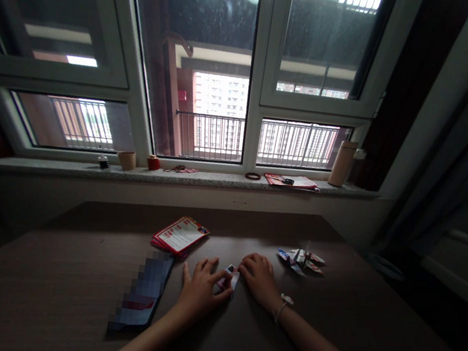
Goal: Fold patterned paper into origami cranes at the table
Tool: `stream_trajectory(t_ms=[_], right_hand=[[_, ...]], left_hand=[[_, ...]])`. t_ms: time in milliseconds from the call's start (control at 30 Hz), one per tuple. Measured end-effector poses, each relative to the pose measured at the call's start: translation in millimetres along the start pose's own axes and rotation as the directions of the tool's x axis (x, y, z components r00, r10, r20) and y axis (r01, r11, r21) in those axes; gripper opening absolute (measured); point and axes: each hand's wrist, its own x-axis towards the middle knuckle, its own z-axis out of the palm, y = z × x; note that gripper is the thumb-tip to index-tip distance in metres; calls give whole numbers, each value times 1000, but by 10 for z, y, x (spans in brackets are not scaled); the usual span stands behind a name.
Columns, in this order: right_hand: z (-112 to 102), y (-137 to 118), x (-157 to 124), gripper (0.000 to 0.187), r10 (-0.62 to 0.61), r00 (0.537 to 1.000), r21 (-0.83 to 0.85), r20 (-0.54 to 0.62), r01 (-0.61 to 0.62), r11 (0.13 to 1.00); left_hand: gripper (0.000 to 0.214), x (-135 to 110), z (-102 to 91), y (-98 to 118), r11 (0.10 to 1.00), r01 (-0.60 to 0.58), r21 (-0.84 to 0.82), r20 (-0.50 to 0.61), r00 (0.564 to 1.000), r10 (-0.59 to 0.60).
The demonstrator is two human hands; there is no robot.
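A small folded piece of printed paper (230, 277) lies on the dark wooden table (73, 269) between my two hands. My left hand (199, 289) rests on the table with its thumb and fingers pinching the paper's left side. My right hand (260, 278) presses curled fingers on the paper's right edge; a white band sits on that wrist. To the right of my hands stands a finished folded paper figure (301, 260) with spread wings.
A stack of red and white leaflets (180, 235) lies beyond my left hand, and a dark phone (142, 293) lies to its left. On the window sill (216, 181) stand a cup (127, 160), a red pot (153, 162), papers (292, 181) and a tall cylinder (342, 163). A curtain (460, 143) hangs right.
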Motion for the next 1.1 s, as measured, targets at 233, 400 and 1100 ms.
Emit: stream_trajectory(t_ms=[233, 400, 1100], right_hand=[[-11, 34, -1, 15, 22, 1000, 53, -1, -22, 998], [-25, -3, -15, 12, 16, 1000, 24, -3, -16, 1000], [-37, -47, 34, 30, 107, 993, 28, 46, -109, 994]], left_hand=[[31, -8, 6, 0, 1000, -5, 8, 0, 1000, 5], [30, -5, 17, -6, 1000, -8, 12, -9, 1000, 8], [31, -12, 12, 4, 1000, -6, 19, -9, 1000, 7]])
